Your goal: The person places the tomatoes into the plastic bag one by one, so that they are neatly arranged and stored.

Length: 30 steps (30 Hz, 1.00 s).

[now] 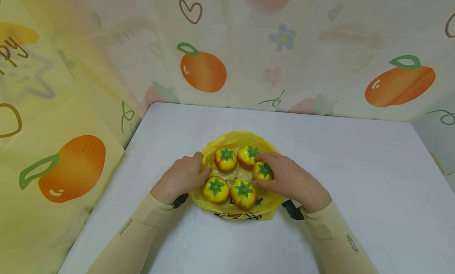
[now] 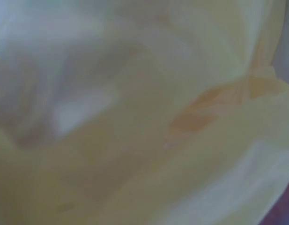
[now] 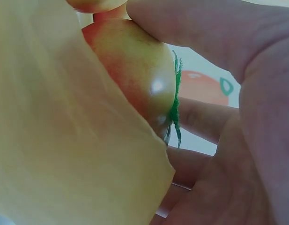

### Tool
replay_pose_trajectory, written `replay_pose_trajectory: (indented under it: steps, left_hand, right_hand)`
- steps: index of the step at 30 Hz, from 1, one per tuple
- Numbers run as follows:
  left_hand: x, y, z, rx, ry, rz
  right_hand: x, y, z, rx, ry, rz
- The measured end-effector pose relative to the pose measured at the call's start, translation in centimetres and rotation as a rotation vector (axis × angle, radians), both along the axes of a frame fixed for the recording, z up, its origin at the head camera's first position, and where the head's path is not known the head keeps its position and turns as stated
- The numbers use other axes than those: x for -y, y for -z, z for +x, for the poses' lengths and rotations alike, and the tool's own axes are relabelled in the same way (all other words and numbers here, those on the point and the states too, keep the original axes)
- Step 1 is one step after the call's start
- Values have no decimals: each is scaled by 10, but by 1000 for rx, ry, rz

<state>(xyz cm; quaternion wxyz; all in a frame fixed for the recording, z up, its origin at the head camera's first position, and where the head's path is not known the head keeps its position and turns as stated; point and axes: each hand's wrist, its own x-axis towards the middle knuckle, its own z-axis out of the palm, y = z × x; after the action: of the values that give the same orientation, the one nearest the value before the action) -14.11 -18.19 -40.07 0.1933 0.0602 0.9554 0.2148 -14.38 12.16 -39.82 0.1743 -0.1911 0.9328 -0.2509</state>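
A yellow plastic bag (image 1: 237,136) lies open on the table, with several yellow-and-red tomatoes with green star-shaped leaf tops, such as this front tomato (image 1: 243,194), inside it. My left hand (image 1: 182,177) grips the bag's left edge, thumb over the rim. At the right side, my right hand (image 1: 289,177) holds one tomato (image 1: 262,170) between thumb and fingers. In the right wrist view this tomato (image 3: 135,75) shows its green leaf top toward the palm, and the bag wall (image 3: 74,140) covers its lower part. The left wrist view is filled by blurred yellow bag film (image 2: 135,140).
The white table (image 1: 355,187) extends on both sides of the bag. A cloth (image 1: 249,68) printed with fruit and hearts hangs behind the table and along its left side. Dark wrist straps (image 1: 293,209) show below the hands.
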Motion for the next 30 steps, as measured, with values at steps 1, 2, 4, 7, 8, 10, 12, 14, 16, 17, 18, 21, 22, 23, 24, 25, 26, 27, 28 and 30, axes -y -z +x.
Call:
replay_pose_trajectory:
  steps: [1, 2, 4, 7, 8, 10, 12, 14, 16, 17, 18, 21, 22, 23, 24, 25, 26, 27, 28, 30]
  left_hand:
    - [0, 0, 0, 0, 1, 1]
    - [0, 0, 0, -1, 1, 2]
    - [1, 0, 0, -2, -1, 3]
    - [1, -1, 1, -1, -3, 0]
    - [1, -1, 1, 0, -5, -2]
    - [1, 0, 1, 2, -7, -6]
    - [2, 0, 1, 3, -10, -7]
    - [2, 0, 2, 4, -12, -8]
    - [2, 0, 2, 4, -12, -5]
    - [2, 0, 2, 4, -11, -3]
    - [2, 0, 2, 3, -10, -2]
    - [2, 0, 1, 0, -7, 2]
    - [1, 0, 1, -1, -7, 3]
    - [1, 0, 1, -1, -7, 5]
    - [1, 0, 1, 0, -8, 7]
    - [1, 0, 1, 2, -9, 10]
    - [0, 0, 1, 5, -9, 12]
    - [0, 1, 1, 6, -10, 14]
    - [0, 1, 1, 7, -10, 14]
    - [0, 2, 2, 8, -9, 15]
  right_hand:
    - [0, 0, 0, 1, 3, -1]
    - [0, 0, 0, 2, 4, -2]
    - [0, 1, 0, 3, 3, -6]
    - [1, 2, -1, 4, 1, -11]
    - [1, 2, -1, 4, 1, -11]
    - [1, 2, -1, 2, 0, -12]
    - [1, 3, -2, -4, -7, -9]
    - [2, 4, -2, -4, -10, -4]
    - [3, 6, -3, -4, -14, 4]
    - [3, 7, -3, -3, -17, 8]
    - [4, 7, -3, 1, -13, 14]
    - [4, 9, -4, 4, -9, 24]
    - [4, 10, -4, 3, -9, 24]
    - [3, 11, -4, 0, -10, 23]
    - [3, 12, -4, 0, -9, 24]
    - [3, 13, -4, -5, -14, 22]
    - [2, 15, -4, -6, -15, 21]
    - [2, 16, -4, -8, -17, 21]
    - [2, 17, -4, -9, -18, 21]
    - [2, 19, -3, -12, -19, 25]
